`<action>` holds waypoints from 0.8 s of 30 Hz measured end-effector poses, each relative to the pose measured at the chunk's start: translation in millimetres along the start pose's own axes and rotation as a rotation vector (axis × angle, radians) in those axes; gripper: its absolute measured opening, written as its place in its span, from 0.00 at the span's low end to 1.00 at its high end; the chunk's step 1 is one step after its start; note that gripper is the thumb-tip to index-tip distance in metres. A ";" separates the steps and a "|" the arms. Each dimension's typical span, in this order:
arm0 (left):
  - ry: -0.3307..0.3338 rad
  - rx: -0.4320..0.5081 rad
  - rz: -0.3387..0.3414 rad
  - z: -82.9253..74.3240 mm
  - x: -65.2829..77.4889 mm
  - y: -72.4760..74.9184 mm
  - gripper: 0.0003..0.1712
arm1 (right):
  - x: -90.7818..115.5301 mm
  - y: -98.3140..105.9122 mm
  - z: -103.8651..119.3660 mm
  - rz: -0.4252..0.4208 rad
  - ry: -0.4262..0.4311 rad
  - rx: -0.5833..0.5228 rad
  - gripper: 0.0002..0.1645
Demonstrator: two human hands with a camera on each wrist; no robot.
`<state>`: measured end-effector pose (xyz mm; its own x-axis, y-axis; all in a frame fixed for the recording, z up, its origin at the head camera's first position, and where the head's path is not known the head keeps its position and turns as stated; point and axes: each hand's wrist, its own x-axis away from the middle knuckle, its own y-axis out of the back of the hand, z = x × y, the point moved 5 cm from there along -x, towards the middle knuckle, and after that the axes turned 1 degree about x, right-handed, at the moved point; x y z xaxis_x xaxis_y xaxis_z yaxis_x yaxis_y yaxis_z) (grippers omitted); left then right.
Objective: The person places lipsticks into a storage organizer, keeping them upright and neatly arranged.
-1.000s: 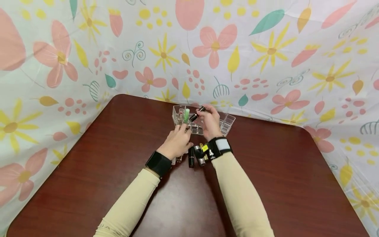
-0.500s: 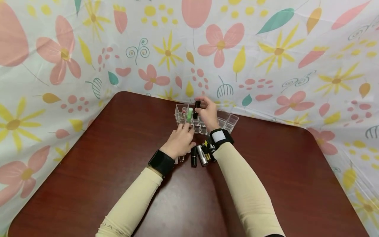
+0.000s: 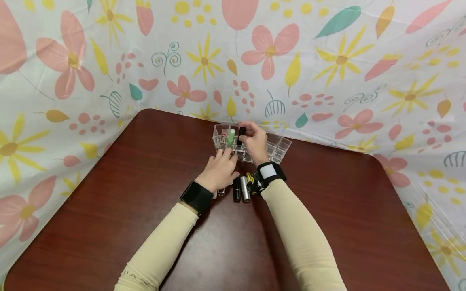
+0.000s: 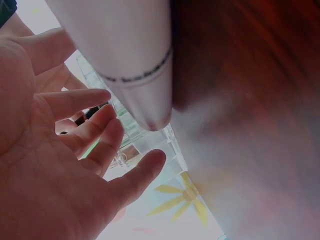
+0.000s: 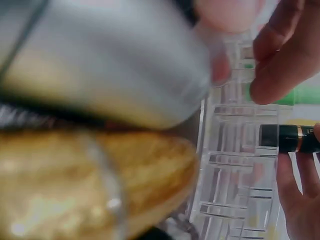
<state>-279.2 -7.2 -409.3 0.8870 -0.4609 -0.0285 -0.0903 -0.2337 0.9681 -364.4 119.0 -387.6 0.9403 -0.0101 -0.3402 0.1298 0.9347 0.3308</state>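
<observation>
My right hand (image 3: 255, 142) pinches a black lipstick tube (image 3: 242, 135) upright at the clear acrylic organizer (image 3: 278, 150). In the right wrist view the lipstick's black end (image 5: 270, 135) reaches into a compartment, and a gold band (image 5: 300, 138) circles the tube. My left hand (image 3: 217, 170) hovers at the organizer's front left corner. Its fingers are loosely bent with nothing between them in the left wrist view, palm (image 4: 55, 170) facing the camera. A green tube (image 3: 231, 137) and a clear tube with a red top (image 3: 223, 136) stand in the organizer's left compartments.
Several tubes lie in front of the organizer, among them a black one (image 3: 237, 190), a silver one (image 3: 245, 189) and a gold one (image 5: 100, 185). A pale tube (image 4: 132, 65) looms beside the left hand. A floral cloth (image 3: 204, 36) hangs behind the brown table (image 3: 364, 226).
The black lipstick has turned from slanted to upright and come down into the organizer with my right hand. My left hand has barely moved. The camera view has shifted slightly.
</observation>
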 end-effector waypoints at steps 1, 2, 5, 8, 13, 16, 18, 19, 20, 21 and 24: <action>0.002 -0.003 -0.001 0.2 0.0 0.8 0.33 | -0.1 -0.3 -0.8 0.001 0.004 0.011 0.21; 0.004 -0.004 -0.002 0.4 0.0 1.5 0.33 | 0.0 -0.9 -1.7 0.002 0.005 0.022 0.21; 0.004 0.006 0.002 0.5 0.2 2.8 0.34 | 1.3 -2.2 -4.4 -0.007 0.001 0.065 0.20; 0.004 0.013 0.008 0.5 0.5 3.0 0.34 | 3.6 -3.4 -6.2 -0.019 -0.007 0.078 0.20; 0.013 0.006 0.013 1.0 1.3 2.0 0.34 | 7.0 -5.5 -8.1 -0.003 0.002 0.059 0.22; 0.010 0.013 0.017 0.0 1.5 0.8 0.34 | 9.5 -4.7 -11.3 0.008 -0.003 0.027 0.27; 0.005 0.022 0.019 -1.2 1.6 0.6 0.34 | 10.9 -3.6 -13.2 0.010 -0.004 -0.003 0.31; 0.004 0.025 0.020 -1.6 1.6 0.4 0.33 | 11.5 -2.9 -14.0 0.011 -0.004 -0.016 0.32; 0.004 0.028 0.020 -1.9 1.5 0.3 0.33 | 12.1 -2.5 -14.4 0.011 -0.004 -0.027 0.33; 0.005 0.026 0.019 -2.1 1.5 0.4 0.33 | 12.4 -2.3 -14.7 0.011 -0.002 -0.031 0.34; 0.012 0.015 0.020 -1.8 1.3 0.2 0.34 | 13.1 -2.6 -15.2 0.017 0.002 -0.039 0.35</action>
<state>-277.2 -6.3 -408.7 0.8902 -0.4555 -0.0062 -0.1149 -0.2376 0.9645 -357.2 121.8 -406.3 0.9415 0.0068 -0.3370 0.1013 0.9479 0.3021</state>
